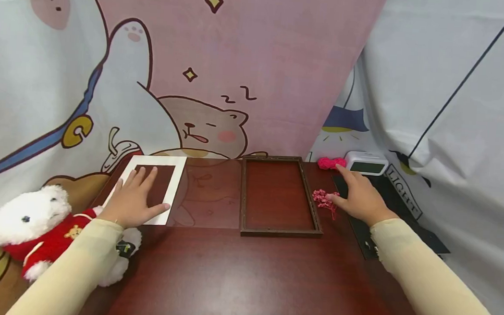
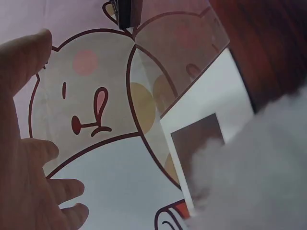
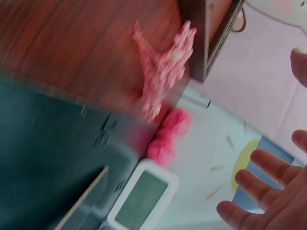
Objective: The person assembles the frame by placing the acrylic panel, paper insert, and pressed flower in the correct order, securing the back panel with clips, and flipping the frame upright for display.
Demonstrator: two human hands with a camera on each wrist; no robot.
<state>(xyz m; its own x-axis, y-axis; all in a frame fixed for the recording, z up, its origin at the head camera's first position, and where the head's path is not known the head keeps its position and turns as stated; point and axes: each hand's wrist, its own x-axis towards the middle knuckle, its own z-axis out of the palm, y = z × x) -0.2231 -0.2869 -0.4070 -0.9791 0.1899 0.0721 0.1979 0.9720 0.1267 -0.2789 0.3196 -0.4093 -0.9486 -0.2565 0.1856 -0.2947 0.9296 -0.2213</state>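
Note:
In the head view my left hand spreads its fingers above a white rectangular mat with a cut-out window. The left wrist view shows the same mat, partly hidden by white plush fur. On the right, my other hand reaches out with extended fingers, holding nothing. Its thumb overlaps a pink braided bundle in the head view, and its index fingertip is close to a bright pink yarn bundle. Both pink things lie apart from that hand in the right wrist view.
A brown empty picture frame lies mid-table beside a clear reflective sheet. A white digital clock stands at the back right by a dark board. At left sits a white plush toy in red. Printed cloth hangs behind.

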